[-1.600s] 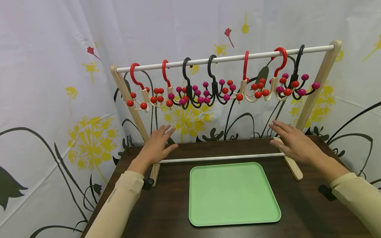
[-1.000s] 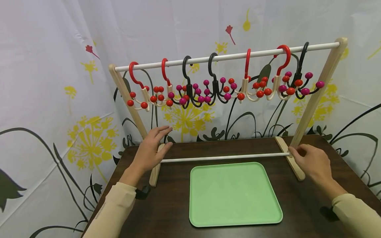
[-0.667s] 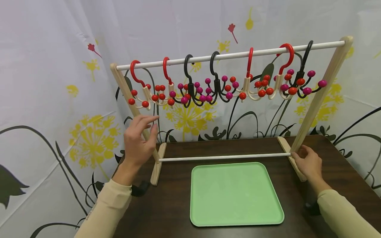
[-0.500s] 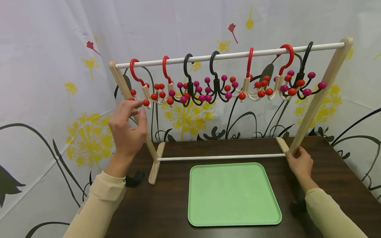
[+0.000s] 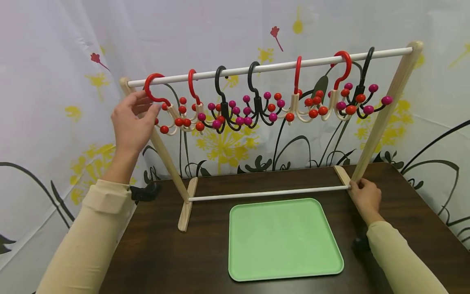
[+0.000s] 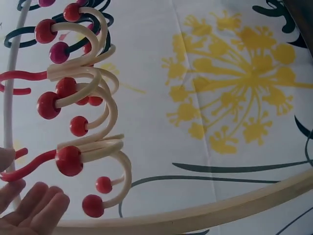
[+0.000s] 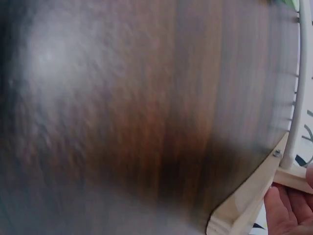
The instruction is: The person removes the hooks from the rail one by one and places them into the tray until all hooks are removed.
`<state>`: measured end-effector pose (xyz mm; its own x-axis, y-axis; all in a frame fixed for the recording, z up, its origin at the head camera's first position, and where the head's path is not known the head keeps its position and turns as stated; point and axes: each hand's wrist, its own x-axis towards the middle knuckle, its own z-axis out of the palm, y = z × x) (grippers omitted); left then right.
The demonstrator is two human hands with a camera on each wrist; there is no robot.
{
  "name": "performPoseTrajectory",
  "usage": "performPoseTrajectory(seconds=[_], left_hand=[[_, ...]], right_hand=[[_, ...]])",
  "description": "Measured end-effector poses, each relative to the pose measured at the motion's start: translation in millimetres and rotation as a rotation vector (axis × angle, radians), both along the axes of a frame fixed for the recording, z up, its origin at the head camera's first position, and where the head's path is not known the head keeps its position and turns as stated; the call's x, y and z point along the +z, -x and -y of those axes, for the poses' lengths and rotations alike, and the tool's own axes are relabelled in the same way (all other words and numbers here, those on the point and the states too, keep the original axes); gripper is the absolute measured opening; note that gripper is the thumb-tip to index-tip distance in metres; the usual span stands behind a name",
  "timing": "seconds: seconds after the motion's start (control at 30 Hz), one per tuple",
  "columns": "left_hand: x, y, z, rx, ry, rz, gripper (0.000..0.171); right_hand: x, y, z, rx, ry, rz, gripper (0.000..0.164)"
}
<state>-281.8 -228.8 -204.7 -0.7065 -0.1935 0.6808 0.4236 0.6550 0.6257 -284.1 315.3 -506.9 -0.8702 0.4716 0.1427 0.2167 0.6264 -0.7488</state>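
Observation:
My left hand [image 5: 130,122] is raised at the left end of the rack's white top rail [image 5: 279,66]. Its thumb and fingers pinch the red hook of the leftmost octopus-shaped hanger [image 5: 159,99], which has cream arms tipped with red balls. That hook still loops over the rail. The left wrist view shows the red hook [image 6: 36,164] between thumb and fingertips. Low on the right, my right hand [image 5: 368,199] grips the foot of the rack's right wooden post [image 5: 382,114]. In the right wrist view only part of that hand [image 7: 288,210] shows.
Several more hangers hang along the rail, among them a red-hooked one [image 5: 198,108] and a black one [image 5: 258,104]. A green tray [image 5: 284,241] lies on the dark wooden table [image 5: 154,253], before the lower white bar [image 5: 269,193]. A patterned curtain [image 5: 235,32] hangs behind.
My left hand has risen leftward from above the table to the leftmost hanger and taken its hook; that hanger is tilted. My right hand has come down onto the right post's foot.

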Motion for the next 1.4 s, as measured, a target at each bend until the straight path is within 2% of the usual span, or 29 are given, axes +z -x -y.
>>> performPoseTrajectory(seconds=[0.1,0.27,0.4,0.53,0.7,0.83,0.93,1.1,1.23,1.4], left_hand=[[-0.9,6.2,0,-0.023,-0.032,0.033,0.034],[-5.6,15.3,-2,-0.049,-0.083,0.028,0.029],[-7.4,18.2,-4,-0.033,-0.091,0.006,0.028],[-3.7,16.8,-3,-0.016,-0.104,-0.057,0.025],[6.4,13.3,-2,-0.007,-0.119,-0.151,0.023],[13.7,7.6,-2,0.020,-0.110,-0.155,0.022],[17.7,4.2,-2,0.029,-0.106,-0.163,0.022],[23.2,2.8,-1,-0.015,-0.141,-0.202,0.020],[26.8,-1.4,1,-0.054,-0.161,-0.237,0.017],[31.4,-10.2,0,-0.137,-0.194,-0.280,0.017]], right_hand=[[2.8,4.6,1,0.024,-0.017,-0.008,0.037],[4.2,10.6,0,0.050,-0.020,0.008,0.036],[2.7,15.0,-3,0.058,-0.033,-0.006,0.035],[3.2,13.1,-3,0.073,-0.047,-0.017,0.033],[6.2,13.2,-5,0.115,-0.057,-0.014,0.032],[9.0,13.6,-9,0.124,-0.066,-0.017,0.032],[11.6,13.9,-10,0.070,-0.052,-0.057,0.033],[15.4,17.0,-11,-0.036,-0.013,-0.178,0.030],[15.2,18.7,-11,-0.041,-0.012,-0.174,0.030],[12.6,21.0,-9,-0.015,-0.008,-0.157,0.031]])
